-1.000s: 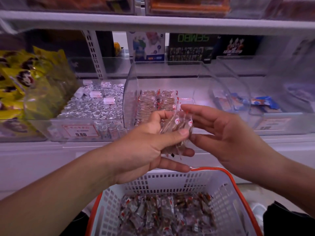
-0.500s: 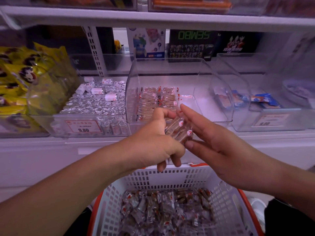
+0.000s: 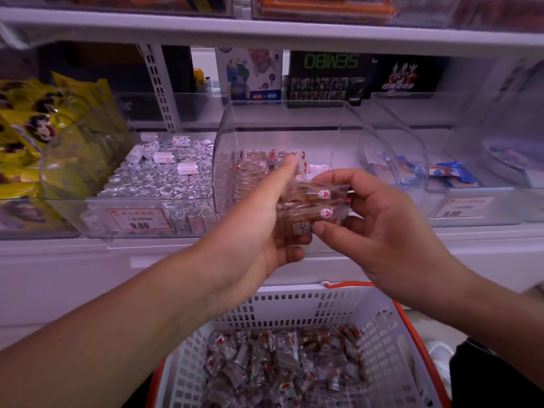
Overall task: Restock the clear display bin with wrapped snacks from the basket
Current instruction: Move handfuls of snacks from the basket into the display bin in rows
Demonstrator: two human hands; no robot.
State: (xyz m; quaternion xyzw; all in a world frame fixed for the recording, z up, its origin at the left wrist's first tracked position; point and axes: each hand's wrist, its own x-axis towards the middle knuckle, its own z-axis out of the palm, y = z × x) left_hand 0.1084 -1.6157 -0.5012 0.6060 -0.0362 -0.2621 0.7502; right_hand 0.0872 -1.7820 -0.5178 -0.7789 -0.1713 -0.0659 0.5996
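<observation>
Clear bin (image 3: pixel 226 142) mid-frame holds few rows; basket (image 3: pixel 379 328) at bottom well stocked; left hand (image 3: pixel 256 228) and right hand (image 3: pixel 379 228) together, both gripping snack bundle (image 3: pixel 312 207); most restocking left.

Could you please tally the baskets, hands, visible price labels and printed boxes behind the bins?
Basket: 1
Hands, both holding wrapped snacks: 2
Price labels: 2
Printed boxes: 3
Total: 8

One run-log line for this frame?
phase: aligning | left hand, right hand: holding wrapped snacks | clear display bin: part-filled
</observation>
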